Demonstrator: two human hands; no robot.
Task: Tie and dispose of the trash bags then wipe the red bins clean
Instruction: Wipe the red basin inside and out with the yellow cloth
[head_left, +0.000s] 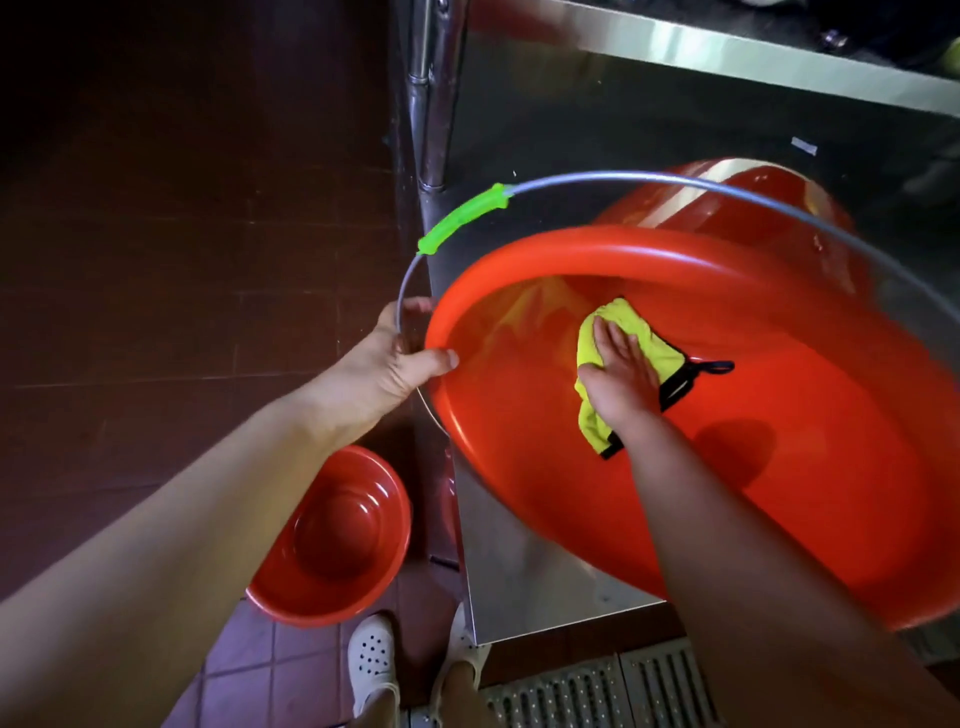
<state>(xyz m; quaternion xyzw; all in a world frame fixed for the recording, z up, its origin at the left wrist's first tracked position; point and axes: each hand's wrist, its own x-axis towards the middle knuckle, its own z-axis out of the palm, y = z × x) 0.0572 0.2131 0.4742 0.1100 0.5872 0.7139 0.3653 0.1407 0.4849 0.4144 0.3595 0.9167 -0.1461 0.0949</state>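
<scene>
The right hand (621, 371) lay flat, fingers straight, pressing a yellow cloth (623, 322) against the inner wall of the big red bin (779, 467), while the left hand (400, 358) gripped the bin's rim with its thumb hooked over the edge, probably to steady it against the wiping. The bin was tipped on a steel counter (545, 571), its mouth toward the person for reach. A second red bin (337, 540) stood on the tiled floor (156, 260) below.

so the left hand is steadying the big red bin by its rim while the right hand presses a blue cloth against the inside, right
Not quite: the cloth is yellow-green with black edging, not blue. The rest holds in the head view: the left hand grips the rim of the big red bin, and the right hand presses the cloth flat against the inside.
</scene>
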